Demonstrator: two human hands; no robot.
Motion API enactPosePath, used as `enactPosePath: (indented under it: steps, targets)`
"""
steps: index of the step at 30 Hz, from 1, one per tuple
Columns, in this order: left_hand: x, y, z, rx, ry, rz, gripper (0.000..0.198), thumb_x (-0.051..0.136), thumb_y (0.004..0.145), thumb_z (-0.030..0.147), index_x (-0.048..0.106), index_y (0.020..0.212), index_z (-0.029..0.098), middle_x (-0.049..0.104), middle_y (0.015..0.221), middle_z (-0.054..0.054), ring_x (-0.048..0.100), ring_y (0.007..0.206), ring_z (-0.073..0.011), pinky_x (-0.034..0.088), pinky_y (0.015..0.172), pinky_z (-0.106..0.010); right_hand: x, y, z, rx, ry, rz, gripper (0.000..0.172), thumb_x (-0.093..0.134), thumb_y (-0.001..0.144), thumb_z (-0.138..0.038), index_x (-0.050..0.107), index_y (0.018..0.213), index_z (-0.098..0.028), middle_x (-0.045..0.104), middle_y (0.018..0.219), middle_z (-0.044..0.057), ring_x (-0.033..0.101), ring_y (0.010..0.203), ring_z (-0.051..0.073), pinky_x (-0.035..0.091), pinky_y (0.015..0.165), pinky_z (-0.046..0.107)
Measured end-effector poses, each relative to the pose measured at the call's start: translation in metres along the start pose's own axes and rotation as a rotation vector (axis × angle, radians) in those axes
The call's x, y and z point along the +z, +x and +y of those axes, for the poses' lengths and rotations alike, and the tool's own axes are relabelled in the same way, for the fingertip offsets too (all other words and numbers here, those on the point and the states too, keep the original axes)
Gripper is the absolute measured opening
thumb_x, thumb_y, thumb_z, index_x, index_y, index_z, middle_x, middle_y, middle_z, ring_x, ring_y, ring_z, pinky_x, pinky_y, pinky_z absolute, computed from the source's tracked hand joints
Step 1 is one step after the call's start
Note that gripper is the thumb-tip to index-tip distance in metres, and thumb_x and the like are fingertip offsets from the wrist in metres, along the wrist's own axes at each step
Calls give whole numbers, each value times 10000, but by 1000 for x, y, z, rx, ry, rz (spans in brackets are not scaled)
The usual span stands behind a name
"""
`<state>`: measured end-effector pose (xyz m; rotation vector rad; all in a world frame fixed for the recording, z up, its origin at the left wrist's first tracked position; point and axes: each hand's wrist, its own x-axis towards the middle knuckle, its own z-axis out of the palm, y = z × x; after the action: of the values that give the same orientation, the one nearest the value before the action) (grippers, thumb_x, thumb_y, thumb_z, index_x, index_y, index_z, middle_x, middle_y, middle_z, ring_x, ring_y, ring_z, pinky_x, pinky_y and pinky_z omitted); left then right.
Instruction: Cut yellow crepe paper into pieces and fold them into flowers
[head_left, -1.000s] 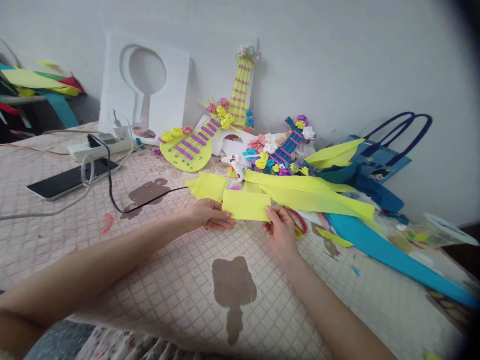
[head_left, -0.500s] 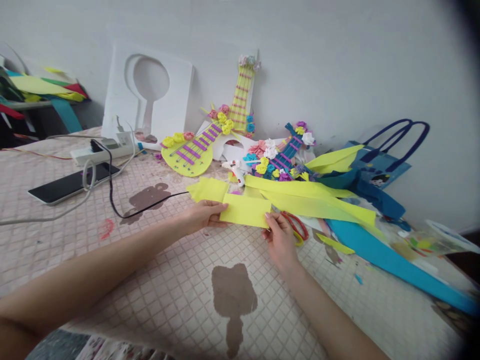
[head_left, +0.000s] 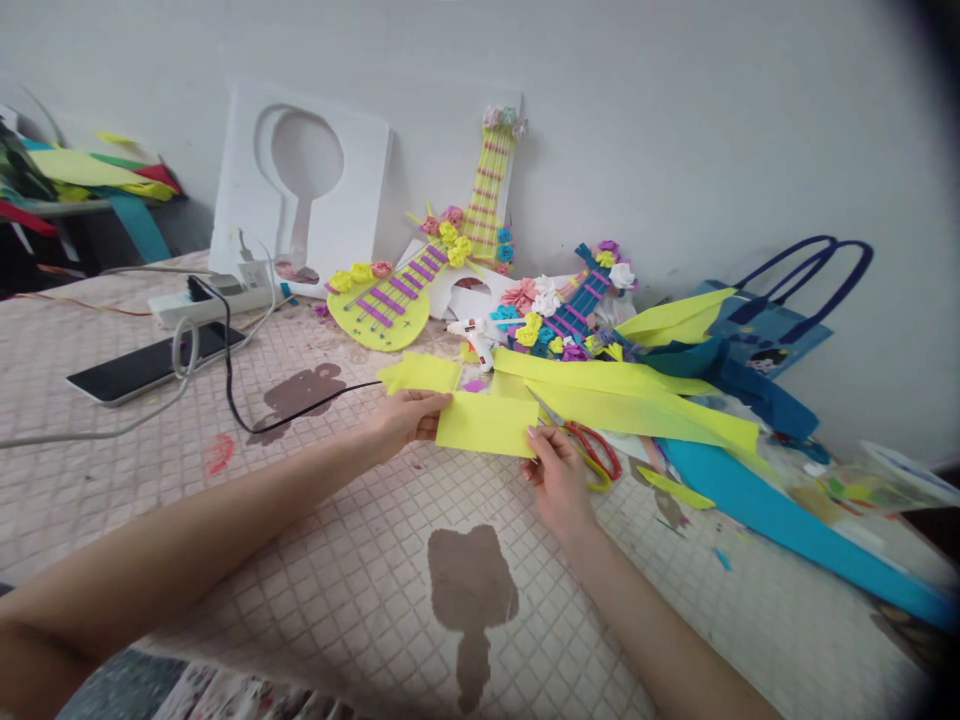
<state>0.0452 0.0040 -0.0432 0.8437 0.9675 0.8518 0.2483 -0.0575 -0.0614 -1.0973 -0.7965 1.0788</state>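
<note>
A small yellow paper rectangle [head_left: 486,423] is held between both hands just above the table. My left hand [head_left: 405,417] pinches its left edge, fingers closed on the paper. My right hand [head_left: 556,480] pinches its lower right corner. Red-handled scissors [head_left: 592,448] lie on the table right behind my right hand. Another yellow scrap [head_left: 418,373] lies just beyond my left hand, and long yellow strips [head_left: 637,395] stretch off to the right.
Paper guitars with flowers [head_left: 390,300] lean by the wall, with a white glue gun [head_left: 472,332] and its black cord [head_left: 232,390]. A phone [head_left: 142,365] and power strip [head_left: 217,295] sit left. A blue bag [head_left: 765,325] and blue strip [head_left: 787,515] lie right. The pink tablecloth [head_left: 360,560] has brown stains.
The yellow rectangle has tilted a little, its left edge lifted by my left hand. Both hands keep their grip; the view has shifted slightly.
</note>
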Motion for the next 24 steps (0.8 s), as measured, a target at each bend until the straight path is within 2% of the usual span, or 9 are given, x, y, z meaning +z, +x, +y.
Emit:
enactPosePath:
  steps: [9,13,17,21,24]
  targets:
    - [-1,-2,4,-6,-14,23,213,609,831,304,643,834,94,726,793,-132,692,665,-170,540,626,-246,1,-1,2,29,5,-19,262,765,618,-360,571,653,-187,486,614,-75,385,450,37,327,378,173]
    - [-3,0,1,-33,18,-87,352,618,811,425,667,887,85,727,847,-150,699,719,-192,555,680,-277,0,0,1,23,8,-10,251,756,633,-353,566,661,-191,494,621,-78,389,445,33,329,385,172]
    - [-3,0,-2,-36,55,-89,222,667,790,295,683,862,86,733,820,-123,696,712,-167,556,719,-265,-2,1,0,15,8,6,239,751,642,-350,571,680,-196,509,647,-76,399,458,32,331,391,170]
    - [-3,0,-2,-57,41,-139,300,641,808,370,684,892,85,730,868,-137,699,751,-179,567,740,-286,-3,2,0,9,5,16,249,753,634,-357,572,685,-194,515,666,-69,409,477,37,334,394,169]
    - [-4,-1,-3,-91,50,-199,285,697,761,333,682,864,68,725,867,-148,699,793,-200,570,783,-312,-4,4,0,3,2,26,256,753,628,-360,566,685,-195,518,661,-67,406,472,40,333,391,173]
